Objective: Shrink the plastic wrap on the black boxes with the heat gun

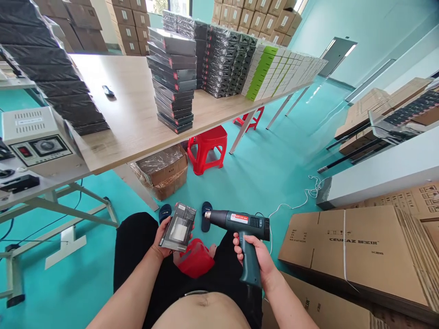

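A dark green heat gun (pixel 245 221) is gripped by its handle in my right hand (pixel 255 253), its metal nozzle pointing left. My left hand (pixel 163 237) holds a small black retail box (pixel 178 227) with a white product picture on its front. The nozzle points toward the box, with a gap between them. Both are above my lap, where a red seat (pixel 195 259) shows between my legs. The left fingers are partly hidden behind the box.
A wooden table (pixel 123 137) ahead carries stacked dark boxes (pixel 174 82), plastic-wrapped stacks and white-green boxes (pixel 264 71). A beige control unit (pixel 39 135) stands at left. Red stools (pixel 207 148) and an open carton (pixel 164 173) are below. Flattened cartons (pixel 343 246) lie right; a white cord (pixel 291 205) crosses the floor.
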The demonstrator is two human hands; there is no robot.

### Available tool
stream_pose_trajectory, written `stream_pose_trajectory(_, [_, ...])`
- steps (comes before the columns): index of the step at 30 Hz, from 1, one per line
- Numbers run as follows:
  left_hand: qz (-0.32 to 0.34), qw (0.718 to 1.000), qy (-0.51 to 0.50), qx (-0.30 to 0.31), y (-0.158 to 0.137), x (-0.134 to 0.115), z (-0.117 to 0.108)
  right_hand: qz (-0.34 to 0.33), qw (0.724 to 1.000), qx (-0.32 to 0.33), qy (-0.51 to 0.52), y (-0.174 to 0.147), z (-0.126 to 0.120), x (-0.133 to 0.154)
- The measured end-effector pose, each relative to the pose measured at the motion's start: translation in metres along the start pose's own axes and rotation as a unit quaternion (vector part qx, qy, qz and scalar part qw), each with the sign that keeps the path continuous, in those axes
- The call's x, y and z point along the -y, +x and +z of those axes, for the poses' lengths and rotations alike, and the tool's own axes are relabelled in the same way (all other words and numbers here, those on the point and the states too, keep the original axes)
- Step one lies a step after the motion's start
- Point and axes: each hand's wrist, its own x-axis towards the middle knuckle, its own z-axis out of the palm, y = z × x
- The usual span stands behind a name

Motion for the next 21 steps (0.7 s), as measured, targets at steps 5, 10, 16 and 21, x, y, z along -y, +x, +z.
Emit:
stream_pose_trajectory(5, [-0.008,1.000,0.014,-0.017,0.001,0.002,-0.003,0.006,1.000,0.023,0.009,0.006,0.014,0.002])
stream_pose_trajectory(10, [-0.021,1.000,0.010,-0.021,0.000,0.002,-0.003,0.015,0.999,0.030,0.003,0.011,0.023,0.001])
stream_pose_trajectory(16, [-0.046,0.998,0.008,-0.050,0.002,0.002,-0.005,0.007,0.999,0.023,-0.027,0.018,0.037,-0.001])
stream_pose_trajectory(21, [-0.061,0.993,0.026,-0.093,0.004,0.002,-0.007,-0.001,0.996,0.042,-0.079,0.016,0.056,-0.005])
